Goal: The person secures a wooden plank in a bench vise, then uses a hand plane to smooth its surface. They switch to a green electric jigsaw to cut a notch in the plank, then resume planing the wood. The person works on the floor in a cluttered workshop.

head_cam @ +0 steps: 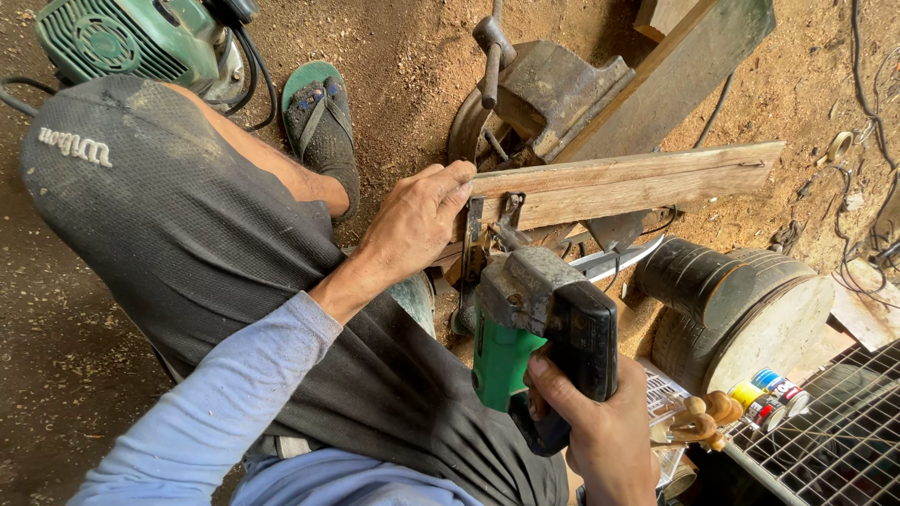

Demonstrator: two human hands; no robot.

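Observation:
My left hand (412,225) grips the near end of a long wooden board (637,183) that lies across a metal vise (548,94). My right hand (600,431) holds the handle of a green and black power saw (539,323), whose front sits against the board's near end just right of my left hand. My knee in dark shorts (187,244) is raised at the left. My foot in a green sandal (323,122) rests on the sawdust floor.
A green motor machine (131,37) stands at the top left. A round drum-like block (741,309) sits at the right, with small cans (769,398) and a wire grid (834,440) beside it. A thick plank (675,75) leans behind the vise. Cables lie at the right edge.

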